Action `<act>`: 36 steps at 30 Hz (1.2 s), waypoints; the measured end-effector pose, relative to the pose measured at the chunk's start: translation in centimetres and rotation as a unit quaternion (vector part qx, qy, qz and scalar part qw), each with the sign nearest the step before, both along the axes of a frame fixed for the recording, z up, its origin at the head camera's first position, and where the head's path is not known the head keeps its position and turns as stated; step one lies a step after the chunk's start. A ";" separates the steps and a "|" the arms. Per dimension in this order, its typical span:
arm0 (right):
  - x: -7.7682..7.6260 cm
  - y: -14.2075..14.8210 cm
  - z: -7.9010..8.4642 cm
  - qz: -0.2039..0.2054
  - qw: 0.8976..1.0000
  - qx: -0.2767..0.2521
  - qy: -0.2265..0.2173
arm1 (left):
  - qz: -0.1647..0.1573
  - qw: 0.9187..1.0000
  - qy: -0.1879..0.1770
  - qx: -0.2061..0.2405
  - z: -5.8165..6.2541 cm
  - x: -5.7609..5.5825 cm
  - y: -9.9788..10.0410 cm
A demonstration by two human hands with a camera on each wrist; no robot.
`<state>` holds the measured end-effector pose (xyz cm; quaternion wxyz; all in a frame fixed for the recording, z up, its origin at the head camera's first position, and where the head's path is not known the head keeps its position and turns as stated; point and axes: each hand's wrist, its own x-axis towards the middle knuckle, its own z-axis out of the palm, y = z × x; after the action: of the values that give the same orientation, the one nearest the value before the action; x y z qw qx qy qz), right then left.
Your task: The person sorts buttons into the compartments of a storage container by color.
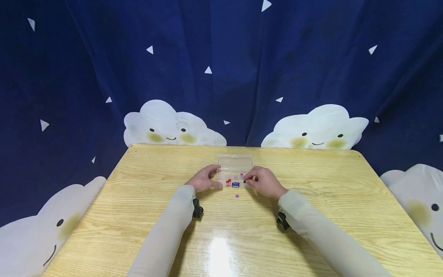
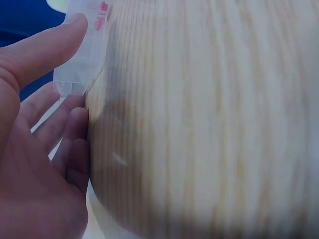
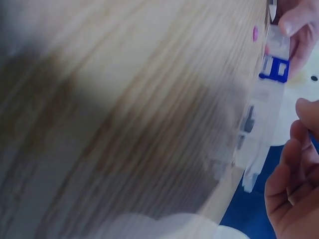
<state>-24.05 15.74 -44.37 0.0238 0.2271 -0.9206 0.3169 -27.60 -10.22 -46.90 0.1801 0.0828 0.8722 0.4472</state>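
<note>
A small clear plastic box (image 1: pixel 234 169) stands on the table with its lid raised at the back. My left hand (image 1: pixel 206 179) touches its left end, thumb at the front and fingers toward the back. Red pieces (image 1: pixel 228 181) lie in the left part, and a blue piece (image 1: pixel 235 184) is at the front middle. My right hand (image 1: pixel 264 182) is over the right part, fingers bent and thumb near the forefinger. Just at its fingertips is a small black piece (image 1: pixel 244 181); a dark piece (image 3: pixel 249 119) shows behind the clear wall. Whether the fingertips hold anything is unclear.
One purple disc (image 1: pixel 237 196) lies on the wooden table (image 1: pixel 155 165) in front of the box, and another purple disc (image 1: pixel 242 175) shows at the box. A dark blue curtain (image 1: pixel 235 84) with white clouds hangs behind the table's back edge.
</note>
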 end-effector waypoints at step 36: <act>3.3 -3.6 -0.6 -0.025 0.993 0.116 -0.003 | -0.013 1.000 0.009 0.008 0.4 0.3 -0.1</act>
<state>-20.76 12.10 -44.95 0.0025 0.2048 -0.9564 0.2083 -27.27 -10.31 -46.49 0.1779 0.0996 0.8689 0.4511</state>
